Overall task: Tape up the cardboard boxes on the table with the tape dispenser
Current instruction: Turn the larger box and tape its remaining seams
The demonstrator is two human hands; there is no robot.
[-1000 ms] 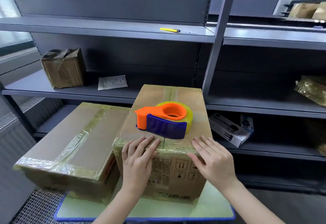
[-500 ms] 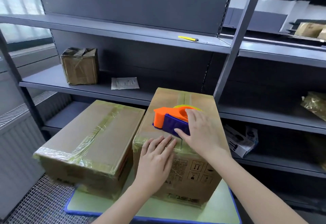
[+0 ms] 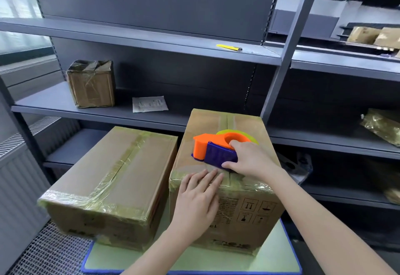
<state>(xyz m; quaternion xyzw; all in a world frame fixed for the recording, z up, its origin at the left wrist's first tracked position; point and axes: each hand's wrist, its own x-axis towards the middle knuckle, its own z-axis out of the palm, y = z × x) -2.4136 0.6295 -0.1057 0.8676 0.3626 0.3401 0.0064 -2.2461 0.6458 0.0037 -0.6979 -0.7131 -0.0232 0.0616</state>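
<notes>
Two cardboard boxes stand on a pale green table with a blue rim. The taller right box carries an orange and purple tape dispenser with a yellowish tape roll on its top. My right hand grips the dispenser, a finger in the roll's hole and the thumb on the purple side. My left hand lies flat with straight fingers over the box's near top edge. The lower left box shows yellowish tape along its seam and edges.
Grey metal shelving rises right behind the table. It holds a small taped box, a paper sheet, a yellow utility knife and wrapped parcels at right. A metal grid lies at lower left.
My right hand left the box's front edge, reached up to the dispenser and now grips it. My left hand stays flat on the box. The view shifted left and closer.
</notes>
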